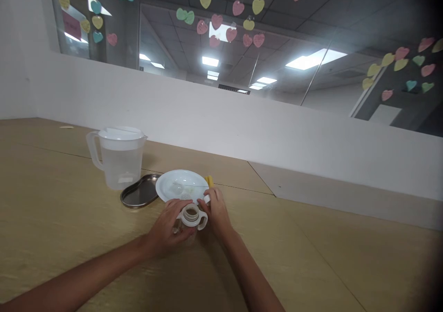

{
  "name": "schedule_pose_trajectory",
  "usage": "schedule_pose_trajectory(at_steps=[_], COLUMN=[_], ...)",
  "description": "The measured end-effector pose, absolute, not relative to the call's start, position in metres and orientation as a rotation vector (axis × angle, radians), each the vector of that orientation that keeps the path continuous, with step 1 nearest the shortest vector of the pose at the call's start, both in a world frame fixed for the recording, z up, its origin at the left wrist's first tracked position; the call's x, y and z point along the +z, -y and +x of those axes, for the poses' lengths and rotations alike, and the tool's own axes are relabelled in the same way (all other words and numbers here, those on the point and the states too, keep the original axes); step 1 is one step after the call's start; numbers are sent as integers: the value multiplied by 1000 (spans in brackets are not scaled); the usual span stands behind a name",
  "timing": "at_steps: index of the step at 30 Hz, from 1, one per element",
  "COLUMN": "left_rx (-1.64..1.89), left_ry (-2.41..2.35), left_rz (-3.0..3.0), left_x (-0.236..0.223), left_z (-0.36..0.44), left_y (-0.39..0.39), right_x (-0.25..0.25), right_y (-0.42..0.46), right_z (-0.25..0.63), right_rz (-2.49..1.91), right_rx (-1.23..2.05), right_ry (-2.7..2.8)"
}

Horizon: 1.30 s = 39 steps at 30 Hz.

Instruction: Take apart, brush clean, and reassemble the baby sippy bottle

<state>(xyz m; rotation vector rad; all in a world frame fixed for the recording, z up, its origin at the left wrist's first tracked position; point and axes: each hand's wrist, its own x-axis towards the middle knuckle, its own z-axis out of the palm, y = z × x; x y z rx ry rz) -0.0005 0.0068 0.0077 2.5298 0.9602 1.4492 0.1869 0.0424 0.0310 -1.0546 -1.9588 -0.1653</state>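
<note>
My left hand is wrapped round a two-handled bottle, fingers curled along its far left side and thumb laid across its near side. The bottle is at the near edge of the white dish, between my two hands, over the wooden table. Its open mouth points up toward me, so I look down into the threaded neck, and its long axis runs from there down toward the tabletop, close to upright; any slight lean I cannot judge. One handle juts out to the right, free of my grip, while the opposite one is partly behind my left fingers. My right hand is just beside it, thumb and fingertips drawn together on a small white piece above the dish's right edge; so little of that piece shows that I cannot tell its shape or which way it faces. Most of the bottle's clear body is lost behind my left hand and thumb, I cannot tell whether its base touches the wood, and the inside of the neck is too dark to read. My hands cover the dish's near rim, and the clear pieces lying in it blur into its white. Something yellow pokes out beyond my right knuckles, its lower part hidden. To the left are a kidney-shaped metal tray and a lidded pitcher. Both my forearms run off the bottom of the view.
</note>
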Motion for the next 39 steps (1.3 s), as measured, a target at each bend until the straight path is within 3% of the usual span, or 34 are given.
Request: schedule_pose_trajectory(at_steps=[16,39], left_rx=[1465,1530], left_ry=[-970,-929], left_rz=[2538,2490], left_x=[8,4], left_z=[-1,-1], left_y=[-8,-11], right_x=[30,8], right_y=[-50,-62], right_z=[189,193], right_rz=[-973,-985], right_rx=[114,-154], right_ry=[1712,2163])
